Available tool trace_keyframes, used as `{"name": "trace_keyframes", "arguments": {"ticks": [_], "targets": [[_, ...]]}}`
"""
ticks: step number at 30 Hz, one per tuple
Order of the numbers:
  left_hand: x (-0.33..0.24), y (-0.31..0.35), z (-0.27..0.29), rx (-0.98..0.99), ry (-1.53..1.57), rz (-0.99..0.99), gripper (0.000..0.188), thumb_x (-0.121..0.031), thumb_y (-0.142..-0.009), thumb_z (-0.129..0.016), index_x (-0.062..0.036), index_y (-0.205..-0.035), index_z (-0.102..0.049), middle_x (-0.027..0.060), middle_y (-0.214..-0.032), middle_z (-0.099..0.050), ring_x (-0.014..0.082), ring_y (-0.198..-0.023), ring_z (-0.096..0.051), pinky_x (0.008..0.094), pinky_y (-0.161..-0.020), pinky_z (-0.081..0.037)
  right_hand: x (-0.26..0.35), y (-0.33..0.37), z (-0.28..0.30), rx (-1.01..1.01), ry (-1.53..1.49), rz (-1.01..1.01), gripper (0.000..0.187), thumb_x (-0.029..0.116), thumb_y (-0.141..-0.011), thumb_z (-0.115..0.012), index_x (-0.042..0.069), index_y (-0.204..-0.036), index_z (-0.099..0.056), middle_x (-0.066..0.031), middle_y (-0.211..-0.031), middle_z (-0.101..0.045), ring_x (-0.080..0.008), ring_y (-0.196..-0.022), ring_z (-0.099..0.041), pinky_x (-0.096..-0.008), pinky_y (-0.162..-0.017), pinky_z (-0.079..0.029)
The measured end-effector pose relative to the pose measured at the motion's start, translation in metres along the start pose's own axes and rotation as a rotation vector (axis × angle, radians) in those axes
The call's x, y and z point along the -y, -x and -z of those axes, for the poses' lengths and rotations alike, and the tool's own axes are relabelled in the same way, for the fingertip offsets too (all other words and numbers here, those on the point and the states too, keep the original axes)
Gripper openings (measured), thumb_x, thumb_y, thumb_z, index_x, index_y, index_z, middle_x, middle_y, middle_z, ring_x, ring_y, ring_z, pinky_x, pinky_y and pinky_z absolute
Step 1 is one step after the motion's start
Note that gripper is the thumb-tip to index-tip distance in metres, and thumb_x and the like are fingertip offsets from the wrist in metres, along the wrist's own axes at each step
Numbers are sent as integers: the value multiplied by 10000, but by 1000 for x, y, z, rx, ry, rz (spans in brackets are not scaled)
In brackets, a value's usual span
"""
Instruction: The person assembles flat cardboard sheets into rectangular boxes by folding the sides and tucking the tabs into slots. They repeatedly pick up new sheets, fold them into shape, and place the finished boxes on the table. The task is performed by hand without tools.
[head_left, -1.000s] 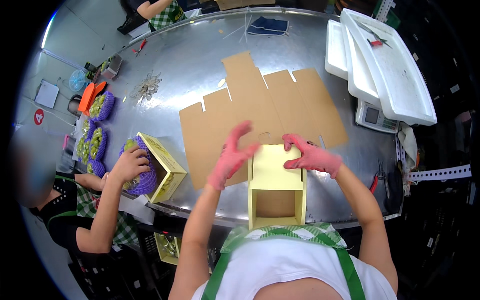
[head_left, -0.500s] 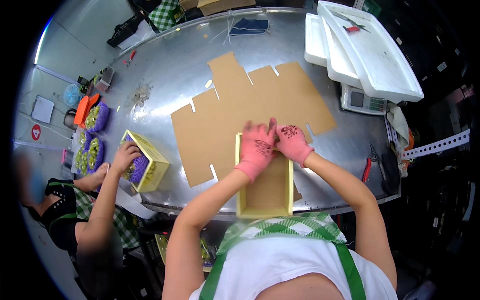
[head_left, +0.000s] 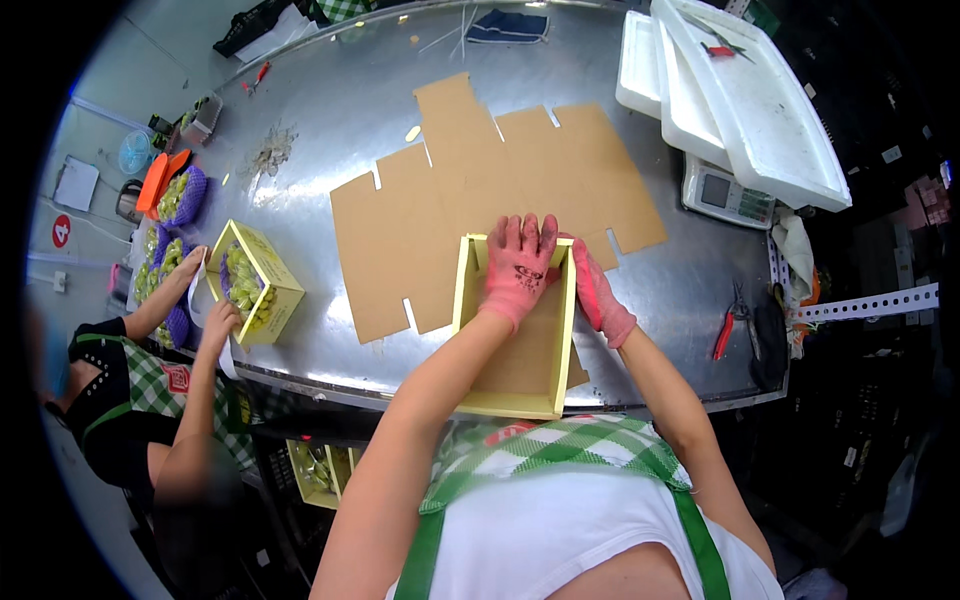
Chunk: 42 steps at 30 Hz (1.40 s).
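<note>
An open, pale-yellow cardboard box (head_left: 512,403) with a brown inside stands on the table's near edge, against my apron. My left hand (head_left: 518,272), in a pink glove, grips its far wall; the fingers reach over the rim and the palm is inside the box. My right hand (head_left: 601,297), also pink-gloved, is closed against the outside of the right wall near the far corner. Some of its fingers are hidden by the wall. Beyond the box lies a flat brown cardboard blank (head_left: 500,165) with slotted edges, partly covered by the box.
Left, a co-worker's hands (head_left: 222,322) handle a yellow box (head_left: 277,295) of grapes, beside grapes in purple nets (head_left: 182,196). Far right, stacked white foam trays (head_left: 765,110) lean over a scale (head_left: 730,195). Red-handled pruning shears (head_left: 724,338) lie at right.
My right hand has moved from the far wall to the outside of the right wall. My left hand's fingers now reach over the far rim. The co-worker's hands have shifted on their box.
</note>
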<state>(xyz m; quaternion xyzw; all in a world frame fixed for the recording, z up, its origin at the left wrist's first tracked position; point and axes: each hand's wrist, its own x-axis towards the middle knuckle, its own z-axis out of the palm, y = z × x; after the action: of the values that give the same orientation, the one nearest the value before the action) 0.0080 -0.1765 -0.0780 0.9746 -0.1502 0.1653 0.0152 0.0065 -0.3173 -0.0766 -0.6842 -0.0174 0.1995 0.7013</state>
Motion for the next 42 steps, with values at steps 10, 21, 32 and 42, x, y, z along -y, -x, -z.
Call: {"name": "trace_keyframes", "arguments": {"ticks": [10, 21, 32, 42], "targets": [[-6, -7, -22, -477, 61, 9, 366, -114, -650, -593, -126, -1011, -542, 84, -1094, -388, 274, -1054, -386, 479, -890, -364, 2, 4, -9, -65, -102, -25, 599, 539, -927, -253, 63, -1254, -412, -111, -1197, -471, -204, -1125, -416, -302, -976, -306], [-1, -4, -29, -390, -24, -30, 563, -304, -621, -687, -134, -1107, -459, 87, -1040, -399, 269, -1004, -393, 497, -930, -334, -9, -5, -5, -82, -79, 2, 525, 492, -940, -282, 85, -1236, -429, -108, -1174, -481, -201, -1105, -420, -311, -976, -300], [26, -1, 63, -259, 1076, 389, 317, -205, -811, -585, -48, -1079, -519, 151, -1027, -534, 273, -939, -539, 360, -865, -405, 73, 12, -38, -326, 1170, 560, 514, 112, -757, -525, 44, -1244, -373, -163, -1191, -442, -314, -1138, -395, -423, -983, -282], [63, 34, -18, 33, 2022, 853, 623, -553, -919, -256, -37, -1077, -566, 44, -934, -603, 146, -843, -560, 268, -799, -431, 14, -24, -94, -393, 1715, 607, 778, 332, -627, -715, 97, -1276, -357, -125, -1274, -369, -318, -1212, -328, -504, -1023, -206]]}}
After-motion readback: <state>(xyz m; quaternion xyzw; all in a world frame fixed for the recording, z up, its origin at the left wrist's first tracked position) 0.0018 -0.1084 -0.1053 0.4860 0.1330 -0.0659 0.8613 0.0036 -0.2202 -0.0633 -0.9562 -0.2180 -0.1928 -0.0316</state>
